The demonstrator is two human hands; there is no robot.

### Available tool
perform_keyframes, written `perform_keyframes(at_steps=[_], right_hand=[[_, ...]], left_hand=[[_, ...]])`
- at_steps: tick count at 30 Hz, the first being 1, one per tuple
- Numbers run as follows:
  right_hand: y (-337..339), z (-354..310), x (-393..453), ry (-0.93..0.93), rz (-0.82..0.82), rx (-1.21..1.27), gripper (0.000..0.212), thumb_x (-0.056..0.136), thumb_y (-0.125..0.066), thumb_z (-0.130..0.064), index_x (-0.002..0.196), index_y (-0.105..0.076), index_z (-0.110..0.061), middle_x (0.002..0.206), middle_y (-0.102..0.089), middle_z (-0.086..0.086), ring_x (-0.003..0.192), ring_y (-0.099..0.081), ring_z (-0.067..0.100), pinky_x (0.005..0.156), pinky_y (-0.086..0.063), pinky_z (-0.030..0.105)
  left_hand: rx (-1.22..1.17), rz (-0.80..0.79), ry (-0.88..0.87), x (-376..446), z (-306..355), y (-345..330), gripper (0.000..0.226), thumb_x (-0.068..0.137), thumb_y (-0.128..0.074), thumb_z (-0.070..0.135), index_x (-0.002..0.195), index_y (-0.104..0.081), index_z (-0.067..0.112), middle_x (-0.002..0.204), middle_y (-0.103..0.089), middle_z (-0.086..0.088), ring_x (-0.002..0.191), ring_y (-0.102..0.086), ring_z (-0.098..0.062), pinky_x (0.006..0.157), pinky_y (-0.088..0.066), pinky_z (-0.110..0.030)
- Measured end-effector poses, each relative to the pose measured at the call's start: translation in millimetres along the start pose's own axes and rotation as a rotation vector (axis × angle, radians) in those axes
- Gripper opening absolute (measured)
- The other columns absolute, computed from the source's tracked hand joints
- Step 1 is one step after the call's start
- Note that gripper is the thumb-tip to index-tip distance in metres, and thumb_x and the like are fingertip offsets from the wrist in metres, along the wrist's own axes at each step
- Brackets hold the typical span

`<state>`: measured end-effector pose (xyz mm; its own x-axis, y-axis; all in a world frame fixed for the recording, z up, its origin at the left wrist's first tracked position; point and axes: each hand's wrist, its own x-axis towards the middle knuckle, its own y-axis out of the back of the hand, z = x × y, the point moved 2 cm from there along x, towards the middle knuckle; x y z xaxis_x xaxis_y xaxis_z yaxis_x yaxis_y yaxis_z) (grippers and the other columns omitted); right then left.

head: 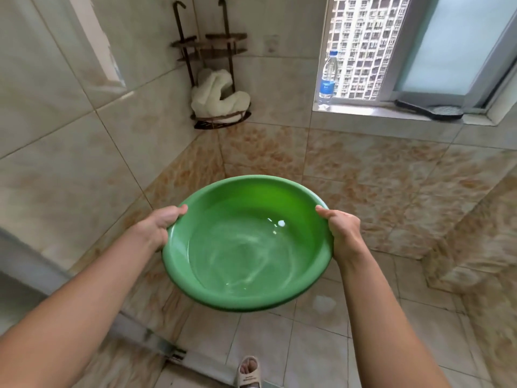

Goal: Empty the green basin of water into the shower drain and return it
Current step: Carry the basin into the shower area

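A round green basin (246,191) hangs in the air over the tiled shower floor, roughly level, with shallow water rippling in its bottom. My left hand (159,226) grips the left rim, thumb over the edge. My right hand (342,232) grips the right rim the same way. No drain shows on the floor.
A corner rack (221,119) holding a white towel (218,95) hangs on the far wall. A water bottle (328,78) and a black swatter (430,109) rest on the window sill. A metal threshold strip (156,343) crosses the floor at lower left, by my sandalled foot (249,371).
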<state>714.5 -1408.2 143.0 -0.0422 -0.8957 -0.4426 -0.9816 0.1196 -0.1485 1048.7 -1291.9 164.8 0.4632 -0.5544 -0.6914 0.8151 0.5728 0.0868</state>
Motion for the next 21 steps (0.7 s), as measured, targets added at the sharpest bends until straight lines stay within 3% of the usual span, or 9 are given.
perform_keyframes(at_steps=[3,5,7,11,15,18,21], right_hand=[[19,2,-8,-0.02,0.019,0.022,0.015,0.075,-0.078,-0.006,0.075,-0.066,0.002,0.061,-0.07,0.013,0.046,-0.066,0.022,0.047,-0.058,0.035],[29,7,-14,-0.027,0.025,0.04,0.015,0.075,-0.078,-0.005,0.077,-0.066,0.004,0.067,-0.07,0.015,0.047,-0.066,0.023,0.046,-0.058,0.035],[35,9,-16,-0.034,0.023,0.067,0.016,0.076,-0.078,-0.005,0.08,-0.066,0.006,0.07,-0.07,0.016,0.049,-0.067,0.025,0.047,-0.058,0.036],[44,7,-15,-0.035,-0.008,0.103,0.034,0.076,-0.079,-0.007,0.1,-0.066,0.013,0.086,-0.071,0.023,0.071,-0.069,0.032,0.073,-0.059,0.054],[51,0,-12,-0.008,0.005,0.111,0.034,0.075,-0.08,-0.01,0.098,-0.067,0.011,0.092,-0.072,0.027,0.08,-0.071,0.039,0.075,-0.058,0.058],[55,-5,-8,0.002,0.016,0.122,0.034,0.074,-0.081,-0.01,0.098,-0.067,0.01,0.087,-0.072,0.025,0.072,-0.07,0.034,0.073,-0.06,0.053],[59,-7,-4,-0.012,0.028,0.144,0.027,0.075,-0.079,-0.006,0.093,-0.068,0.01,0.071,-0.072,0.019,0.056,-0.068,0.027,0.065,-0.061,0.049]], left_hand=[[0.065,0.024,0.021,-16,-5,-10,0.028,0.1,-0.051,0.025,0.096,-0.063,0.0,0.099,-0.069,-0.018,0.082,-0.065,-0.031,0.076,-0.047,-0.05],[0.093,0.044,0.027,-26,-10,-14,0.027,0.1,-0.052,0.025,0.094,-0.062,0.0,0.094,-0.068,-0.018,0.078,-0.064,-0.031,0.077,-0.047,-0.05],[0.104,0.053,0.025,-36,-12,-18,0.026,0.1,-0.052,0.024,0.097,-0.062,0.0,0.095,-0.068,-0.019,0.079,-0.064,-0.031,0.077,-0.047,-0.05],[0.123,0.048,-0.008,-57,-6,-30,0.03,0.101,-0.05,0.025,0.112,-0.061,0.0,0.11,-0.068,-0.02,0.082,-0.064,-0.032,0.078,-0.047,-0.052],[0.142,0.058,-0.057,-74,9,-43,0.034,0.101,-0.049,0.025,0.118,-0.06,-0.002,0.118,-0.066,-0.019,0.081,-0.063,-0.032,0.087,-0.047,-0.051],[0.143,0.053,-0.066,-81,12,-50,0.035,0.101,-0.05,0.024,0.121,-0.059,-0.003,0.103,-0.068,-0.02,0.084,-0.064,-0.031,0.09,-0.047,-0.05],[0.142,0.053,-0.039,-79,16,-56,0.027,0.1,-0.053,0.021,0.11,-0.062,-0.003,0.121,-0.067,-0.021,0.105,-0.065,-0.034,0.094,-0.048,-0.053]])
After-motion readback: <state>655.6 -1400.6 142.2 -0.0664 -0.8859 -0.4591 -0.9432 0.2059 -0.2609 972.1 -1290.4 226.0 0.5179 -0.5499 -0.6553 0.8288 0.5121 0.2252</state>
